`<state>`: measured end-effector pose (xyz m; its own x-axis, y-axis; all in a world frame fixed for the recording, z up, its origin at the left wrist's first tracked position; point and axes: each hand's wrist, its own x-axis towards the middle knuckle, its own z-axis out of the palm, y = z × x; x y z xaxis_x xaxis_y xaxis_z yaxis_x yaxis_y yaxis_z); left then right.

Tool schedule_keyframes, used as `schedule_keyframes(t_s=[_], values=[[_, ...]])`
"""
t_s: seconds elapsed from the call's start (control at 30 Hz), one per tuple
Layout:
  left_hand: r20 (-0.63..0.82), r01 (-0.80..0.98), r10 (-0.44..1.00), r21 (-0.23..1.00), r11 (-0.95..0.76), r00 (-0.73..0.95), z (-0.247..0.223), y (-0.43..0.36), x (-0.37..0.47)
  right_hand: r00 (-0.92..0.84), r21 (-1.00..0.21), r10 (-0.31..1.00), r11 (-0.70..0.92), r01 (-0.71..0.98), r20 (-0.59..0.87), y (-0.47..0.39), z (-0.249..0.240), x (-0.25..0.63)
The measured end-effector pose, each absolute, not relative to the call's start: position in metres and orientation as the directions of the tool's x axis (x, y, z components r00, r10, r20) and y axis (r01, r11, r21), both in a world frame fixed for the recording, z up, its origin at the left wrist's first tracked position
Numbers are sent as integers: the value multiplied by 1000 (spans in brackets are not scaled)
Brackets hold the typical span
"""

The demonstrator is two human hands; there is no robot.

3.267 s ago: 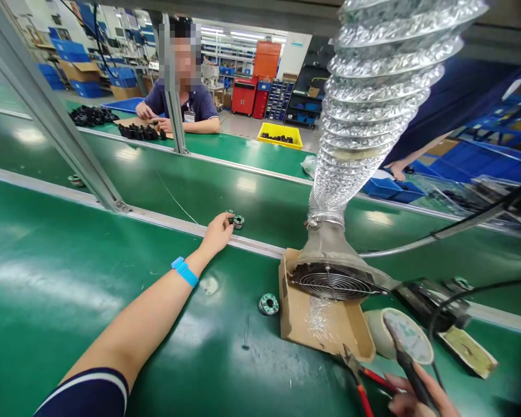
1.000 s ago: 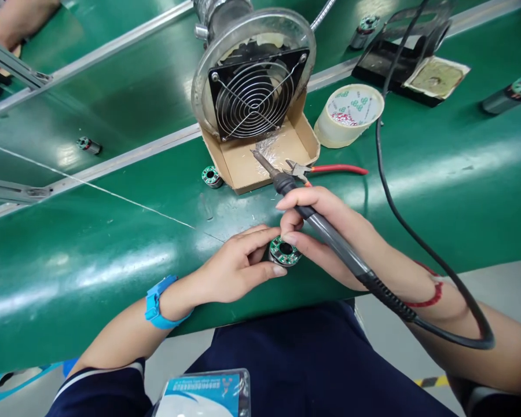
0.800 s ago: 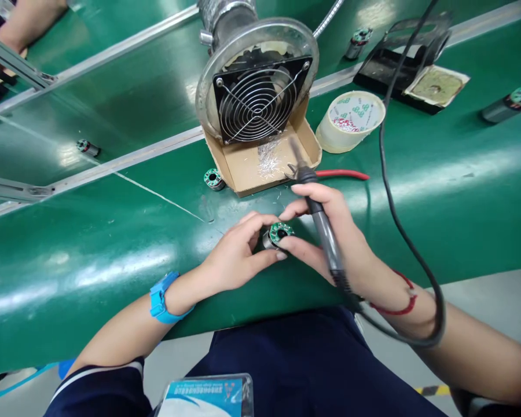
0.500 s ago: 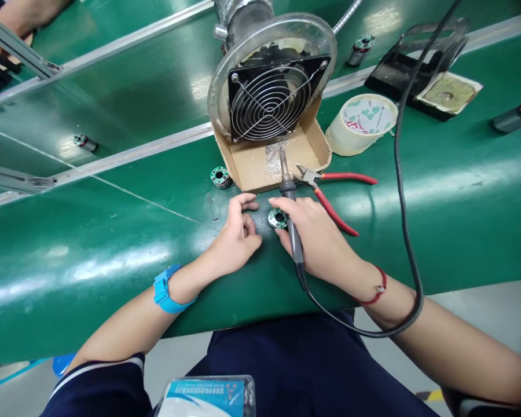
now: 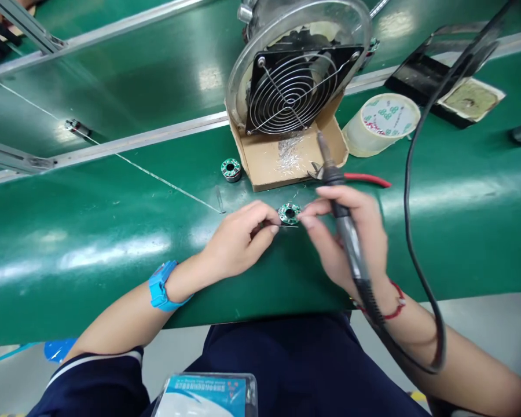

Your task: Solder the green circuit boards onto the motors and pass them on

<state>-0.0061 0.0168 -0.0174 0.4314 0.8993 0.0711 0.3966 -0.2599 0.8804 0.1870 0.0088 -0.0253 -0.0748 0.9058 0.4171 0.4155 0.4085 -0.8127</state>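
A small ring-shaped circuit board (image 5: 290,214), green with a dark centre hole, sits on a dark round part between my hands. My left hand (image 5: 238,238) is closed at its left side, thumb and forefinger pinching a thin silvery wire (image 5: 290,226) that pokes out just in front of the board. In my right hand (image 5: 358,234) lies a soldering iron (image 5: 349,237), its tip pointing away toward the fan and somewhat blurred. The thumb and forefinger of that hand reach the board's right edge. Behind the iron are red-handled cutters (image 5: 367,178), partly hidden.
A round fan hood (image 5: 293,101) stands over a cardboard tray (image 5: 264,174) with metal clippings. Another ring board (image 5: 231,169) is left of it. A tape roll (image 5: 384,124) and an iron stand (image 5: 443,87) are at right. The iron's black cable (image 5: 410,202) loops over my right forearm.
My left hand has moved right to the board, its fingers now pinched. My right hand has shifted right, tilting the iron and bringing its fingertips to the board's right edge. The view has shifted slightly.
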Motion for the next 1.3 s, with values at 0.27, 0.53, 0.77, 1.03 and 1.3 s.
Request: schedule_keyframes(t_s=[0.27, 0.53, 0.77, 1.03, 1.3], values=[[174, 607, 909, 694, -386, 379, -30, 25, -5, 23, -845, 910, 375, 381, 415, -11, -34, 233], [212, 651, 876, 599, -467, 434, -34, 25, -3, 129, -930, 938, 288, 229, 323, -15, -41, 236], [218, 655, 861, 572, -494, 460, -36, 25, 2, 109, -940, 945, 284, 191, 308, -5, -41, 240], [123, 546, 899, 756, -359, 420, -38, 28, 7, 99, -921, 942, 287, 262, 322, -3, -34, 239], [24, 565, 882, 760, -322, 471, -40, 32, 6, 62, -885, 963, 214, 414, 262, 2, -14, 241]])
